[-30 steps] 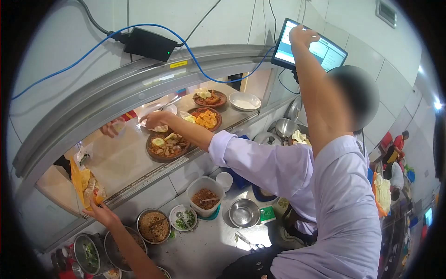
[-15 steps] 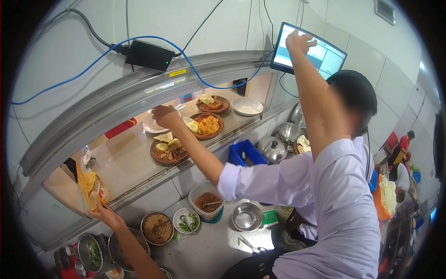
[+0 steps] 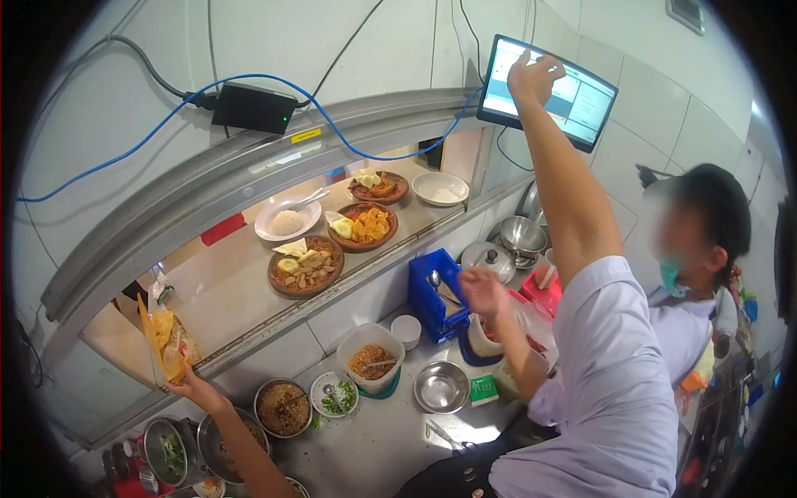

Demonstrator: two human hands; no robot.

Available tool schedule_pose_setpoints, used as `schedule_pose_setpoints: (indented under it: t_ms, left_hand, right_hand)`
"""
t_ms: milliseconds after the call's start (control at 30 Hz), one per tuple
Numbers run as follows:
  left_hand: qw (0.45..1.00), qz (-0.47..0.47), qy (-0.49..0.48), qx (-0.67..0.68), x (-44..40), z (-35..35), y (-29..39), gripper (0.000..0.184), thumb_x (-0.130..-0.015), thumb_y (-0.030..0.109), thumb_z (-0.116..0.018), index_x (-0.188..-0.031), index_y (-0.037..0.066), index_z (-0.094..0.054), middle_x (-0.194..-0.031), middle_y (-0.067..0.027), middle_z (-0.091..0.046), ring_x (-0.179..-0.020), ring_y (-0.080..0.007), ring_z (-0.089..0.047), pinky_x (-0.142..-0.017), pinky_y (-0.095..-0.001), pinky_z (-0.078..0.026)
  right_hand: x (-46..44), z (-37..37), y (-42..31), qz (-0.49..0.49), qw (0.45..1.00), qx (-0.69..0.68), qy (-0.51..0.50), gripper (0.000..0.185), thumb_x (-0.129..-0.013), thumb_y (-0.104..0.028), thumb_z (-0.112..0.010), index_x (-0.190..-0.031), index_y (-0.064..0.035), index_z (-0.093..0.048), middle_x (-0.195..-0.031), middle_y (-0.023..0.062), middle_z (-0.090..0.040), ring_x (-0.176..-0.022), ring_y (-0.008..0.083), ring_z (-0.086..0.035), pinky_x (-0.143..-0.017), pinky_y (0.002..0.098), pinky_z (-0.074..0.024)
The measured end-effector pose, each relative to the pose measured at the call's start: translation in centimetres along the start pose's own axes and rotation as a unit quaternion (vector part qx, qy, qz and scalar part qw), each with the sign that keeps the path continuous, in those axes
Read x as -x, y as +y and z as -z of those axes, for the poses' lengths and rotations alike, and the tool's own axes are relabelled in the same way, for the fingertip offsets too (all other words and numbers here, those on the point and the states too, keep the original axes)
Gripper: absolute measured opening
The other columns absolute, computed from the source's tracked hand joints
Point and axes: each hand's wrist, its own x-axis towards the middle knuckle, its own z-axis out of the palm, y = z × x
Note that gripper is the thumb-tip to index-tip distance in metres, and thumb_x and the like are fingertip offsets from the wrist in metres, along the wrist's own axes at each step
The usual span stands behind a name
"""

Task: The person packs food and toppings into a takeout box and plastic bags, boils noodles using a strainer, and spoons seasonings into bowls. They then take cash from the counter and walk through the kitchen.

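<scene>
My right hand [image 3: 535, 80] is raised in front of the lit wall-mounted screen [image 3: 591, 124], fingers apart and holding nothing. It cannot be told whether a fingertip touches the glass. At the lower left, my left hand [image 3: 199, 392] is closed on the lower end of a clear plastic packet [image 3: 173, 342] with yellow contents, beside the hatch ledge [image 3: 220, 311]. Below that forearm are a steel bowl of greens [image 3: 170, 452] and a bowl of brown crumbly food [image 3: 282, 407].
Clay plates of food [image 3: 305, 270] and a white plate of rice [image 3: 288, 222] stand on the ledge. A co-worker's hand [image 3: 486, 290] is over the counter near a blue cutlery bin [image 3: 436, 290]. A blue cable [image 3: 332, 124] hangs across the hatch frame.
The co-worker's hand has drawn back from the ledge toward the counter, uncovering the rice plate with cutlery on it and the blue bin. My hands have hardly moved.
</scene>
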Motion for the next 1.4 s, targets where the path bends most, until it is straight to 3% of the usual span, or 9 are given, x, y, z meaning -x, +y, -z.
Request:
schedule_pose_setpoints:
  t_ms: [133, 333, 567, 800, 1000, 1100, 1267, 1333, 1400]
  left_hand:
    - [0.999, -0.029, -0.002, -0.031, 0.4, 0.3, -0.4, 0.09, -0.107, 0.018, -0.063, -0.172, 0.003, -0.002, -0.172, -0.0214, -0.025, -0.153, -0.0298, -0.038, -0.127, -0.0432, -0.031]
    - [0.997, -0.027, -0.019, -0.063, 0.9, 0.7, 0.2, 0.093, -0.107, 0.016, -0.063, -0.172, 0.001, 0.001, -0.175, -0.0223, -0.021, -0.157, -0.0305, -0.034, -0.129, -0.0425, -0.027]
    - [0.99, -0.049, -0.021, -0.128, -1.5, 1.5, -2.2, 0.091, -0.106, 0.012, -0.063, -0.171, 0.0, -0.001, -0.174, -0.022, -0.027, -0.157, -0.0303, -0.036, -0.128, -0.0398, -0.029]
    - [0.982, -0.061, -0.037, -0.176, -2.3, 1.3, -2.4, 0.087, -0.106, 0.011, -0.061, -0.171, 0.002, -0.004, -0.173, -0.0226, -0.027, -0.157, -0.0329, -0.037, -0.127, -0.0405, -0.032]
    - [0.966, -0.071, -0.014, -0.247, -1.0, 0.1, -1.0, 0.089, -0.105, 0.015, -0.063, -0.172, 0.003, -0.006, -0.173, -0.0243, -0.026, -0.157, -0.0359, -0.036, -0.127, -0.0423, -0.031]
    - [0.958, -0.085, -0.011, -0.273, -0.9, -0.2, -0.9, 0.091, -0.104, 0.019, -0.065, -0.171, 0.002, -0.007, -0.173, -0.0256, -0.025, -0.157, -0.0371, -0.036, -0.127, -0.0425, -0.031]
    - [0.932, -0.161, 0.041, -0.322, -4.5, 1.4, -5.4, 0.092, -0.101, 0.024, -0.07, -0.168, -0.004, -0.014, -0.169, -0.0274, -0.029, -0.154, -0.0382, -0.039, -0.126, -0.0438, -0.033]
    - [0.919, -0.196, 0.073, -0.334, -6.0, 2.0, -6.9, 0.088, -0.098, 0.023, -0.075, -0.164, -0.007, -0.025, -0.165, -0.0258, -0.036, -0.15, -0.038, -0.043, -0.126, -0.0443, -0.033]
    - [0.931, -0.217, 0.027, -0.291, -7.6, 2.9, -7.1, 0.09, -0.096, 0.027, -0.079, -0.161, -0.009, -0.029, -0.162, -0.0273, -0.041, -0.149, -0.0404, -0.044, -0.125, -0.0454, -0.034]
  right_hand:
    - [1.9, 1.2, 0.8, 0.025, 0.998, -0.054, -0.032, 0.048, -0.109, -0.041, -0.052, -0.131, 0.0018, -0.047, -0.158, 0.0265, -0.028, -0.106, 0.0497, -0.07, -0.094, 0.0564, -0.0556]
    - [1.0, 0.9, 5.9, 0.122, 0.992, -0.03, 0.001, 0.041, -0.108, -0.04, -0.056, -0.12, -0.0014, -0.053, -0.16, 0.0223, -0.033, -0.101, 0.0508, -0.071, -0.091, 0.0575, -0.0558]
    - [0.2, 1.7, 8.5, 0.315, 0.949, -0.021, -0.015, 0.029, -0.108, -0.036, -0.059, -0.115, -0.0078, -0.056, -0.162, 0.0169, -0.045, -0.085, 0.0454, -0.074, -0.074, 0.0543, -0.0601]
    - [1.8, 1.9, 9.7, 0.382, 0.919, -0.016, -0.091, 0.031, -0.107, -0.037, -0.061, -0.117, -0.0083, -0.057, -0.166, 0.0172, -0.043, -0.092, 0.0404, -0.076, -0.075, 0.0526, -0.0604]
    - [0.8, 0.6, 9.3, 0.356, 0.93, -0.008, -0.096, 0.031, -0.106, -0.037, -0.063, -0.116, -0.0084, -0.06, -0.167, 0.017, -0.042, -0.095, 0.041, -0.075, -0.076, 0.0507, -0.0612]
    - [2.7, 2.7, 8.5, 0.414, 0.904, -0.058, -0.087, 0.029, -0.104, -0.036, -0.066, -0.113, -0.0094, -0.062, -0.165, 0.0166, -0.044, -0.095, 0.0388, -0.075, -0.077, 0.0483, -0.061]
    - [10.4, 9.7, 8.7, 0.485, 0.818, -0.232, -0.204, 0.021, -0.098, -0.027, -0.074, -0.107, -0.0112, -0.064, -0.162, 0.0154, -0.048, -0.087, 0.0323, -0.073, -0.074, 0.0452, -0.0588]
    - [13.6, 14.2, 9.5, 0.48, 0.788, -0.207, -0.326, 0.023, -0.095, -0.026, -0.077, -0.107, -0.0109, -0.065, -0.16, 0.0166, -0.049, -0.079, 0.0298, -0.069, -0.07, 0.0432, -0.0571]
    - [16.3, 17.7, 11.0, 0.46, 0.759, -0.224, -0.403, 0.022, -0.093, -0.026, -0.078, -0.106, -0.0107, -0.067, -0.158, 0.0193, -0.05, -0.074, 0.0269, -0.065, -0.067, 0.0407, -0.0557]
